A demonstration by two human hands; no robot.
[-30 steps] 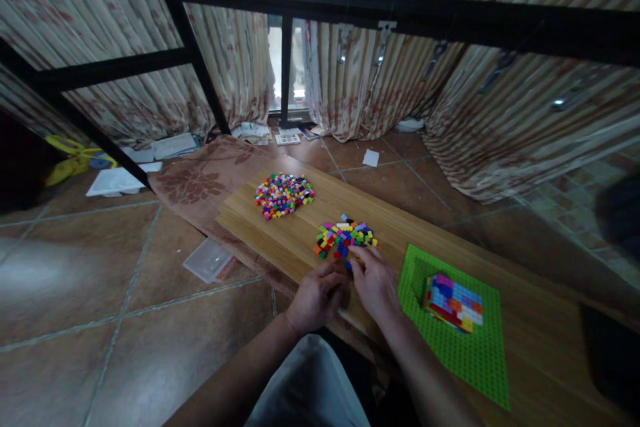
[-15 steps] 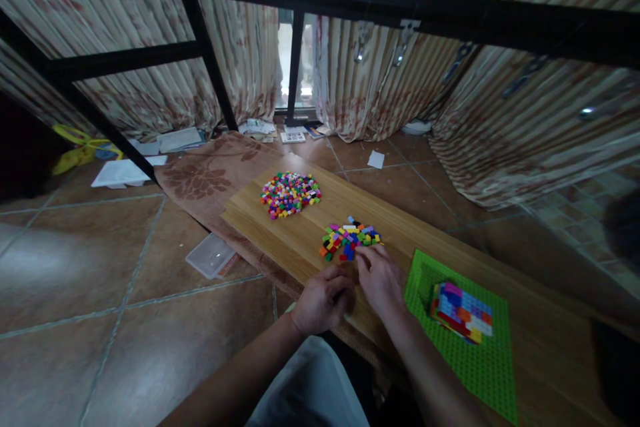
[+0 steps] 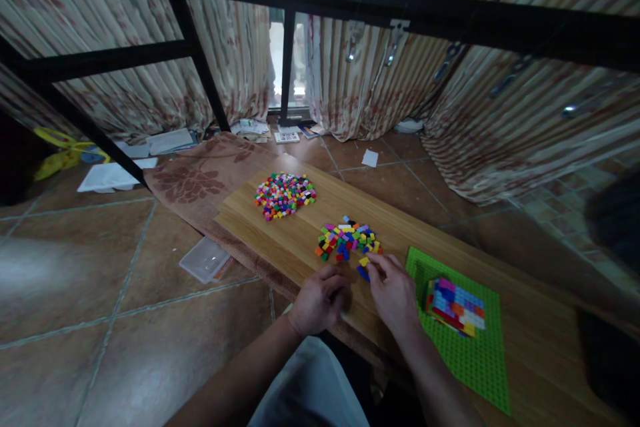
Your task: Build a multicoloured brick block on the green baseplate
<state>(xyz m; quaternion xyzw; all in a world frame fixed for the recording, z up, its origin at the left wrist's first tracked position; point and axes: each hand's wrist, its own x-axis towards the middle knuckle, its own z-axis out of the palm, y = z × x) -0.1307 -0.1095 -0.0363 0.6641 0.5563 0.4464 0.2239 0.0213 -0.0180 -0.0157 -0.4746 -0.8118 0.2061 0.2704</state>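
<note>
My right hand (image 3: 395, 290) is closed in a pinch at the near edge of the small brick pile (image 3: 347, 238), its fingertips at a blue brick (image 3: 363, 273). A yellow brick (image 3: 365, 261) lies against the same fingertips. To the left, my left hand (image 3: 320, 300) is curled above the table's near edge, and whatever its fingers hold is hidden. On the green baseplate (image 3: 480, 367), right of my right hand, stands a block of multicoloured bricks (image 3: 456, 305). Further back on the left is a larger pile of small bricks (image 3: 285, 196).
The wooden table (image 3: 270, 247) rests over a brown patterned cloth (image 3: 195, 177). A clear plastic box (image 3: 205, 259) lies on the tiled floor. Black metal bars (image 3: 350, 3) cross in front of striped curtains, and a dark object (image 3: 607, 353) is at the right.
My right hand has drawn back slightly from the small pile and moved right, with blue and yellow bricks now showing at its fingertips. My left hand stays curled. The view has shifted slightly.
</note>
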